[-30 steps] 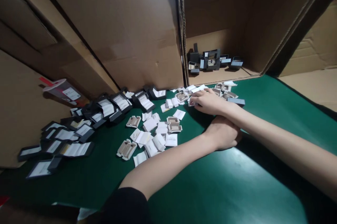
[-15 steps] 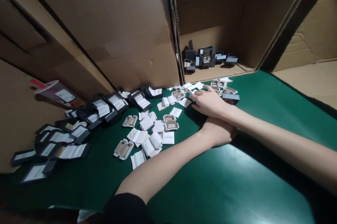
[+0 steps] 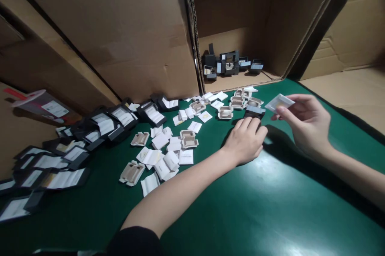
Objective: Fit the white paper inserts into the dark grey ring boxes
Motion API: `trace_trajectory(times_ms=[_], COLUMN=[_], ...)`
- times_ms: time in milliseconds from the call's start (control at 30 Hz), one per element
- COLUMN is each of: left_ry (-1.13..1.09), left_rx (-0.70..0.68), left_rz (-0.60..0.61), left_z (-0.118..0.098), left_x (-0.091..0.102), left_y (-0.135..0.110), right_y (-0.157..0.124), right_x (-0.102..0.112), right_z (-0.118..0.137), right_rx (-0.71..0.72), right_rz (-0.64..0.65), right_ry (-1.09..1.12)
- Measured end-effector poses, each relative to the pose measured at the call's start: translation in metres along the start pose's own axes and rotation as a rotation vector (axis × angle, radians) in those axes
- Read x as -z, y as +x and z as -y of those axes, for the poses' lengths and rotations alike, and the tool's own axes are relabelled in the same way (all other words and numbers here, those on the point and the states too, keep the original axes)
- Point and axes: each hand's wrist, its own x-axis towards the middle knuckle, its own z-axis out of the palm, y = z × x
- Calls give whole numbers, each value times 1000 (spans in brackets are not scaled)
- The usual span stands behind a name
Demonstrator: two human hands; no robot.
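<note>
My right hand (image 3: 313,125) is raised over the green table and pinches a small, flat white packet (image 3: 280,103) between thumb and fingers. To its left, my left hand (image 3: 245,140) rests low with curled fingers at the near side of a small black box (image 3: 254,112), whose upper edge shows a pale blue strip. The fingertips are partly hidden against that box. Just beyond it are small open cardboard trays (image 3: 225,112) with brown insides. White folded papers and flat packets (image 3: 205,117) are scattered to the left of my left hand.
Several open black boxes with white papers (image 3: 104,123) are heaped on the left of the green tabletop (image 3: 270,208). A lidded cup with a red straw (image 3: 45,105) stands behind them. A large carton (image 3: 228,35) at the back holds more black boxes (image 3: 230,63).
My right hand has drawn back to the right from the papers and now holds a white packet. It no longer crosses my left hand. A cardboard tray and the black box are uncovered.
</note>
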Motion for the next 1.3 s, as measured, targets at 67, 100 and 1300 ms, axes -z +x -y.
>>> trace_trajectory(times_ms=[67, 100, 1300], left_ry=[3, -7, -1016], left_rx=[2, 1, 661], left_rz=[7, 3, -312], left_z=[-1, -1, 38], left_x=[2, 2, -17], left_y=[0, 1, 10], right_y=[-1, -1, -12], right_x=[8, 9, 7], right_z=[-15, -19, 9], right_rx=[-132, -167, 141], right_rz=[-51, -61, 403], right_ry=[14, 37, -250])
